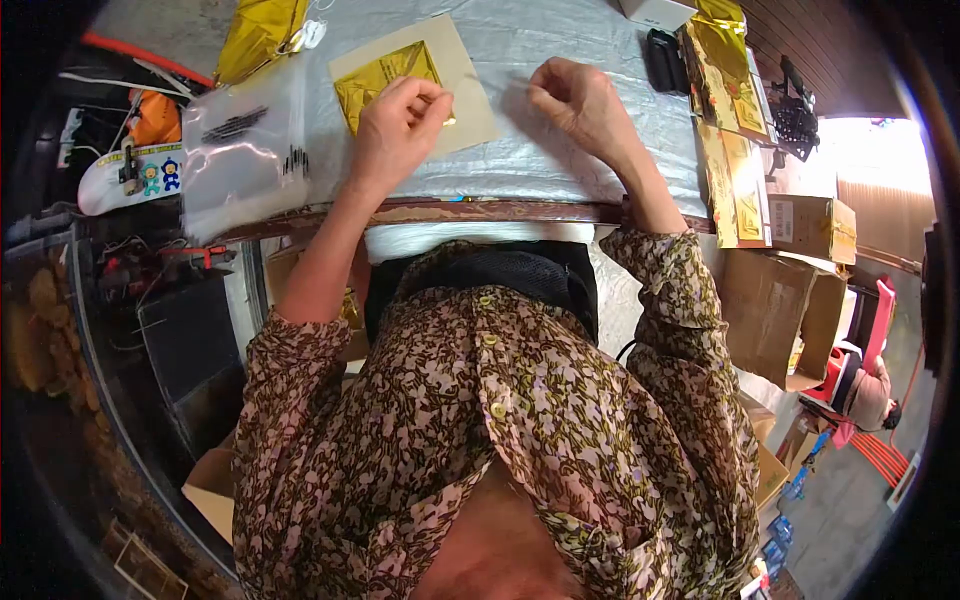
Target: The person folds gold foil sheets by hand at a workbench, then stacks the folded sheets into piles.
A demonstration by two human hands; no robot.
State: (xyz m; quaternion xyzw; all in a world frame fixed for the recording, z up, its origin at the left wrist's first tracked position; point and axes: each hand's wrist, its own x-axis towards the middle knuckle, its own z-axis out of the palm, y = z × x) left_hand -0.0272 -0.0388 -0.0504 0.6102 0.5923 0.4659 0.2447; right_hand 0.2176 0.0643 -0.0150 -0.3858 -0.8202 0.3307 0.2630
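My left hand [402,132] is over a gold foil packet [385,80], partly covering it. Its fingers are curled in toward the thumb; whether anything small is between them cannot be seen. Under the packet is a square cream sheet [475,110] on the silvery table cover [545,165]. To the right of the sheet, my right hand [585,105] hovers over the cover. Its index finger and thumb come together in a pinch, and what they hold, if anything, is too small to make out.
Left on the table lies a clear plastic bag [240,185] with thin dark pieces, below a gold pouch [260,40]. A black case [665,62] and an open gold-lined box [738,175] stand at right. Cardboard boxes [770,310] and another person [868,390] are farther right.
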